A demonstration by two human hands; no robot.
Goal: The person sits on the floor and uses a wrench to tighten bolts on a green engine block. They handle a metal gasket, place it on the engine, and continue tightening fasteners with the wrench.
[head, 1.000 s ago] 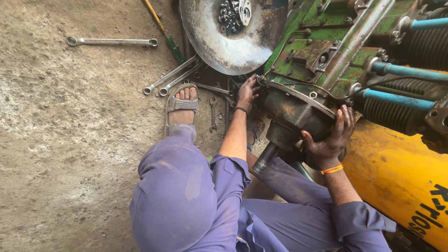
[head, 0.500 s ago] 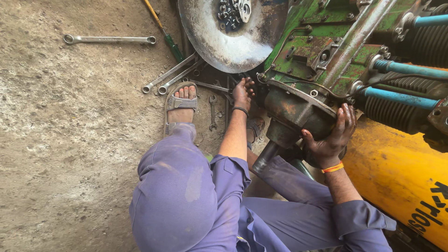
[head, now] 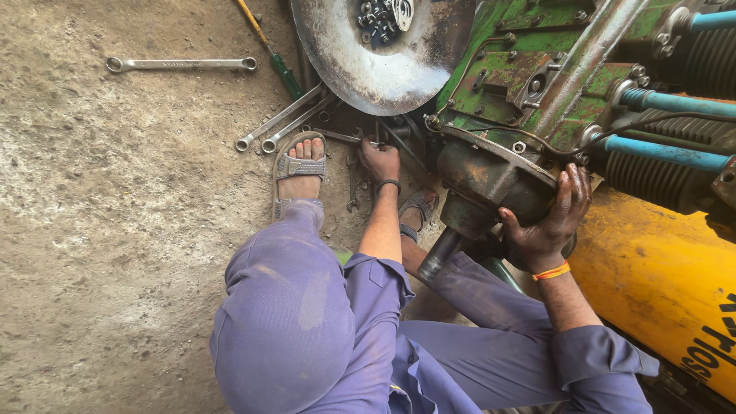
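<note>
one left hand [head: 381,159] grasps a wrench [head: 346,138] lying crosswise.

Left hand [head: 381,161] reaches down; right hand [head: 550,218] grips, fingers [head: 571,192] spread.
</note>
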